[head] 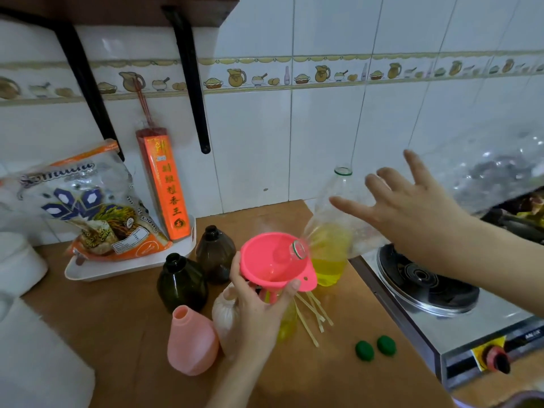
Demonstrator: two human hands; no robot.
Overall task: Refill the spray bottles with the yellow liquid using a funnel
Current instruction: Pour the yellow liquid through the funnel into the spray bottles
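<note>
From the head camera I see my left hand (pixel 259 307) gripping the pink funnel (pixel 276 262) by its near rim, with the thumb on the edge beside the funnel's tab. The funnel sits over a clear bottle (pixel 285 322) holding yellow liquid, mostly hidden behind that hand. The mouth of a tilted clear bottle (pixel 300 250) rests inside the funnel bowl; blur keeps me from making out its body. My right hand (pixel 412 213) is open with fingers spread, raised above the desk (pixel 338 375), gripping nothing. Just behind it stands an upright uncapped plastic bottle (pixel 331 254) with yellow liquid in its lower part.

On the desk left of the funnel stand 2 dark brown bottles (pixel 182 287), both open, and nearer me a pink bottle (pixel 192 343) and a whitish bottle (pixel 225 310), touching each other. Pale yellow strips (pixel 312 316) lie fanned out beside the filled bottle. 2 green caps (pixel 375 348) lie near each other toward the stove (pixel 426 290) on the right. At the back left, a white tray (pixel 117 269) holds a rice bag (pixel 97 213) and an orange incense pack (pixel 166 187) leaning on the tiled wall.
</note>
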